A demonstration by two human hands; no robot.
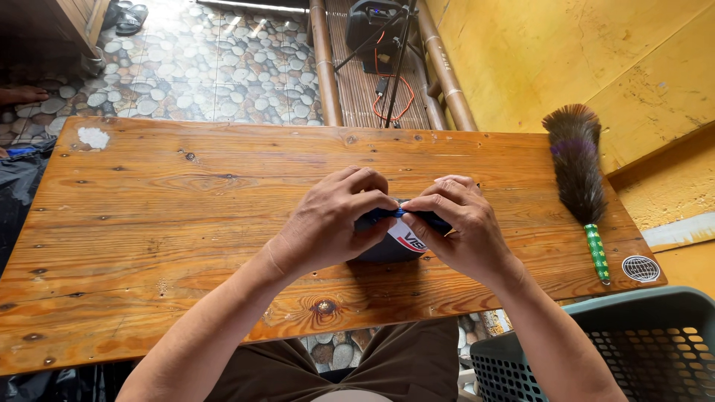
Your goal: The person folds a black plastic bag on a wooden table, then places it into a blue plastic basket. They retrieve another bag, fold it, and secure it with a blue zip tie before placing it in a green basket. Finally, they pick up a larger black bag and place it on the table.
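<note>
Both of my hands meet over the middle of a wooden table (149, 216). My left hand (331, 219) and my right hand (458, 223) pinch a dark blue cloth item (398, 242) with a white panel and red and dark markings. It rests on the tabletop between them, and my fingers hide most of it. The fingertips of the two hands nearly touch above it.
A feather duster (579, 175) with a green handle lies along the table's right end, beside a round sticker (640, 268). A grey-blue plastic basket (640, 350) stands at lower right. Beyond the table are a pebble-pattern floor (201, 67), bamboo poles, a tripod and an orange cable.
</note>
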